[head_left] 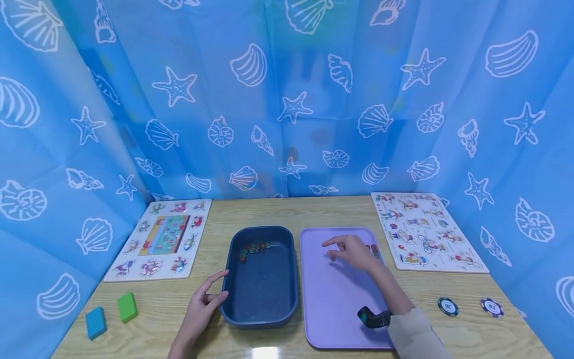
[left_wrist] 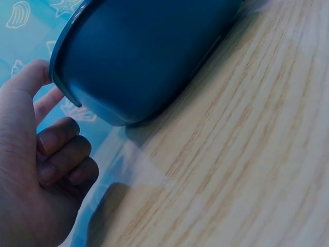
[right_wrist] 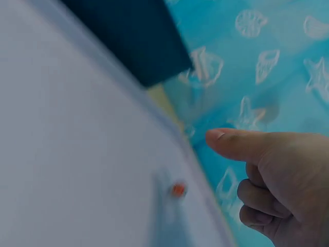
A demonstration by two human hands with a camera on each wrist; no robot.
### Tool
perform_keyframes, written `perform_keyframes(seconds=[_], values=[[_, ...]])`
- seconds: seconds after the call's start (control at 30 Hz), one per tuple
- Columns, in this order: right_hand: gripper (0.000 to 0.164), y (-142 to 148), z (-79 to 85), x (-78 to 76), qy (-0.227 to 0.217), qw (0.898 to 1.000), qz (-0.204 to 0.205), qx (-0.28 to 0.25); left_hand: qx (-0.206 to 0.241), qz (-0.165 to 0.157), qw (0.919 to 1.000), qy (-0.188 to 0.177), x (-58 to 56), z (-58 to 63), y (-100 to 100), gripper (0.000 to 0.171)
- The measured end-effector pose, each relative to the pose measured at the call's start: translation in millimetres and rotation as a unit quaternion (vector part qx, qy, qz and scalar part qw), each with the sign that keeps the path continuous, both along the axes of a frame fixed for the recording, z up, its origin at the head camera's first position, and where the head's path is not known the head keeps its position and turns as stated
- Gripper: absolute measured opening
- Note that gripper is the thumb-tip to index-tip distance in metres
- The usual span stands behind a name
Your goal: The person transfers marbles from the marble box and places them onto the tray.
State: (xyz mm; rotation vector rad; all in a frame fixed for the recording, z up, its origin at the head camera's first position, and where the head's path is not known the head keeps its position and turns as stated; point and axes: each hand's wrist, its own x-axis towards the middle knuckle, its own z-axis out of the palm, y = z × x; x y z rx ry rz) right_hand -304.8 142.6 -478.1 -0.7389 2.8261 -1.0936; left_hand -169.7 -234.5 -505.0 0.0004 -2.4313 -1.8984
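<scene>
Over the left rim of the dark blue bin point(head_left: 262, 299), the thumb and index finger of my left hand point(head_left: 204, 304) are hooked; its other fingers are curled, as the left wrist view shows. Several small green-and-red balls point(head_left: 254, 248), like marbles, lie near the bin's far left corner. My right hand point(head_left: 353, 252) hovers above the far part of the lilac tray point(head_left: 332, 309), thumb and index finger extended, nothing seen between them. A blurred reddish ball point(right_wrist: 178, 190) shows over the tray in the right wrist view. More small balls point(head_left: 374, 252) lie at the tray's right edge, partly behind the hand.
Picture puzzle boards lie at the back left point(head_left: 157, 242) and back right point(head_left: 426, 234). A blue block point(head_left: 95, 323) and a green block point(head_left: 127, 307) lie at left, two poker chips point(head_left: 448, 306) at right. A shell-patterned curtain point(head_left: 287, 124) surrounds the table.
</scene>
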Motion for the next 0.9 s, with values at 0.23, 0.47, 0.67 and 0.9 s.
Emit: perform_keyframes(seconds=[0.23,0.47,0.67,0.9], values=[[0.023,-49.2,36.9,-3.9,-0.001,0.999,0.044,-0.029,0.002,-0.005,0.9998,-0.017,5.6,17.0,3.7,0.043],[0.022,-104.7,49.4,-13.4,0.014,0.994,0.107,-0.009,0.008,-0.007,0.9999,0.007,10.6,27.3,7.1,0.043],[0.020,-138.4,53.9,-15.6,0.020,0.989,0.148,0.021,0.023,-0.015,0.9995,0.017,9.2,25.5,6.5,0.044],[0.020,-166.2,52.0,-24.1,0.012,0.983,0.168,0.076,0.029,-0.026,0.9991,0.018,9.3,26.1,6.2,0.043]])
